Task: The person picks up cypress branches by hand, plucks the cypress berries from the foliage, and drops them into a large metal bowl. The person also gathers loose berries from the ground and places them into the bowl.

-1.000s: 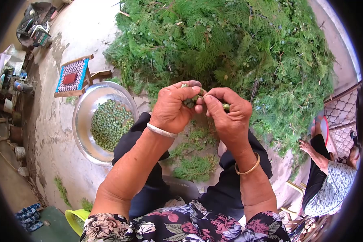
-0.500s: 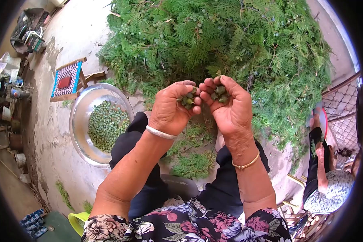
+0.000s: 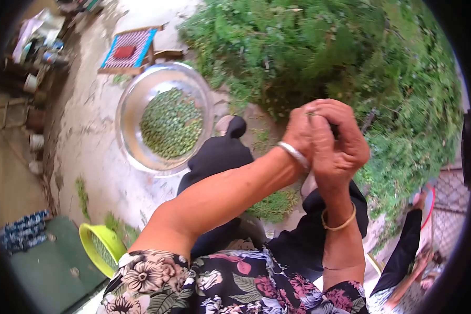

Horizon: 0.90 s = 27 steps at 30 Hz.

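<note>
My left hand (image 3: 299, 128) and my right hand (image 3: 343, 138) are pressed together in front of the pile of green cypress branches (image 3: 319, 47). Both are closed, with the right fingers curled over the left. A small bit of green shows between the fingertips; the rest of the green cypress cones seen in both hands a moment ago is hidden. Left of my knee, a wide metal basin (image 3: 128, 118) holds many loose green cones (image 3: 172, 123).
Behind the basin stands a low woven stool (image 3: 128, 49) with a red block on it. A yellow-green bucket (image 3: 91, 246) is at lower left, beside a dark green surface (image 3: 52, 267). Another person (image 3: 408, 261) sits at lower right. Cypress sprigs (image 3: 275, 205) lie between my feet.
My hands were slightly apart, each holding green cones; now they are clasped together and the cones are mostly covered. The view has swung left and down, so the basin appears higher and further right.
</note>
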Motion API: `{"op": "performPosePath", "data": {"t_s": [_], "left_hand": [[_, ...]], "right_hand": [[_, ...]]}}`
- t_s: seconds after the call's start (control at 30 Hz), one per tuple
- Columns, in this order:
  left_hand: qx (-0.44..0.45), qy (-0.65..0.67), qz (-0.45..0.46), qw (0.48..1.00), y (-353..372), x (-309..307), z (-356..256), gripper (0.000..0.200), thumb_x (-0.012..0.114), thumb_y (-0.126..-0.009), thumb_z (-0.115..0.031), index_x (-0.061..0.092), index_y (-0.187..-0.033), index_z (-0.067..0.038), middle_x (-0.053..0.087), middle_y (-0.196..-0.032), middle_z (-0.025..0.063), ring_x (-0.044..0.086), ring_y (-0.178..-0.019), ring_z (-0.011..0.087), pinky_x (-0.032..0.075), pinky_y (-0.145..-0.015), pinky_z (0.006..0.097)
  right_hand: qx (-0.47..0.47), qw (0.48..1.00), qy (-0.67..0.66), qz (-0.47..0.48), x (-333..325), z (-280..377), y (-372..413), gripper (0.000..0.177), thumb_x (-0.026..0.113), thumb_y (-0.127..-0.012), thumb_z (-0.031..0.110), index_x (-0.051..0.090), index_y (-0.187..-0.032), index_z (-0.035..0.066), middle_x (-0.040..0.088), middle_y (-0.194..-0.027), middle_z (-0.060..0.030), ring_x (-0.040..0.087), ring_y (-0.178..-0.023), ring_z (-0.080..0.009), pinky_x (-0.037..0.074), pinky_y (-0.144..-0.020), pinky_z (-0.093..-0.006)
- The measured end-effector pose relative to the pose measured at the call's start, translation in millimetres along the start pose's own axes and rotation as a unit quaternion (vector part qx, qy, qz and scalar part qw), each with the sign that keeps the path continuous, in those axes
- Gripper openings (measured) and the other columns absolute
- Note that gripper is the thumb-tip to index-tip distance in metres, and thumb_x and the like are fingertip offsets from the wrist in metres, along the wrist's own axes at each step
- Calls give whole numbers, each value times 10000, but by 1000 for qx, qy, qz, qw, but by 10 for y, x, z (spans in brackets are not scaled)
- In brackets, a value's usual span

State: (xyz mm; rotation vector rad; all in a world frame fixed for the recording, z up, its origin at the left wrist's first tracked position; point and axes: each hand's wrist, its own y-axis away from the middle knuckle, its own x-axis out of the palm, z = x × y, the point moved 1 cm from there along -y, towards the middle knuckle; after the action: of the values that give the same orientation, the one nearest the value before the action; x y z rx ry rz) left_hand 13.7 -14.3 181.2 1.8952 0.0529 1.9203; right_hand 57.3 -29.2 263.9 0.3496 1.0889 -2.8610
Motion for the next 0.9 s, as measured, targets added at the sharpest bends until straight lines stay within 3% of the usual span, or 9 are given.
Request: {"op": "performPosePath", "data": {"t_s": [0.07,0.13,0.2,0.23,0.4,0.67,0.8,0.87,0.9], "left_hand": [[184,-306,113,927,52,50,-57,59,541,-825,-152,545,-781,-114,508,-743,-35,483,-630,81,418,-536,241],[-24,-18,0,1000,144,291,-41,54,585,-794,-151,578,-757,-112,531,-725,-15,507,-615,102,409,-524,254],[-63,11,-9,998,68,348,10,44,626,-754,-139,601,-735,-108,552,-704,4,529,-609,116,403,-502,263],[-48,-60,12,997,125,396,-26,101,534,-851,-139,562,-757,-116,592,-756,15,583,-665,110,491,-590,229],[-67,-82,-46,993,242,522,-243,96,552,-807,-153,550,-785,-60,567,-659,66,543,-531,143,419,-400,238],[91,-145,83,982,803,596,-1816,101,557,-825,-67,475,-840,-11,523,-785,102,476,-610,144,387,-460,215],[319,-389,-308,807,1352,165,-2524,240,578,-798,-56,534,-1016,35,603,-865,171,587,-725,223,478,-563,303],[372,-746,-198,516,1705,-723,-3245,291,589,-761,-62,574,-1030,47,611,-873,152,598,-743,205,489,-590,307],[355,-720,-308,510,1760,-595,-3065,236,601,-744,-63,592,-945,60,629,-864,144,603,-716,192,488,-599,305]], "right_hand": [[-3,1000,-1,19,-19,43,1,66,565,-801,-69,600,-854,-50,619,-902,-132,590,-886,-225,452,-822,-306],[9,1000,-4,-2,-35,91,-14,53,557,-821,-42,592,-860,-48,621,-891,-132,593,-868,-226,464,-800,-311],[20,999,-4,-24,-36,158,-58,53,550,-841,-15,584,-867,-46,623,-881,-131,596,-850,-228,475,-778,-316],[80,994,-31,-69,-43,191,-78,73,534,-869,11,577,-878,-47,625,-880,-141,601,-852,-221,477,-776,-307],[196,953,-183,-141,-214,-24,-172,155,495,-925,84,561,-942,-55,646,-833,-156,641,-798,-233,506,-740,-295],[381,910,-148,-71,-307,-178,-129,138,585,-879,113,620,-883,-20,651,-762,-81,638,-699,-161,492,-641,-247],[386,919,-69,41,-378,-140,-97,122,594,-849,87,627,-877,-27,643,-719,-68,630,-689,-134,480,-619,-245],[341,913,13,226,-373,-88,-83,133,584,-813,81,631,-894,-13,647,-702,-106,640,-670,-221,490,-624,-307],[341,914,13,218,-395,-82,-56,133,584,-813,81,631,-894,-13,647,-702,-106,640,-670,-221,490,-624,-307]]}}
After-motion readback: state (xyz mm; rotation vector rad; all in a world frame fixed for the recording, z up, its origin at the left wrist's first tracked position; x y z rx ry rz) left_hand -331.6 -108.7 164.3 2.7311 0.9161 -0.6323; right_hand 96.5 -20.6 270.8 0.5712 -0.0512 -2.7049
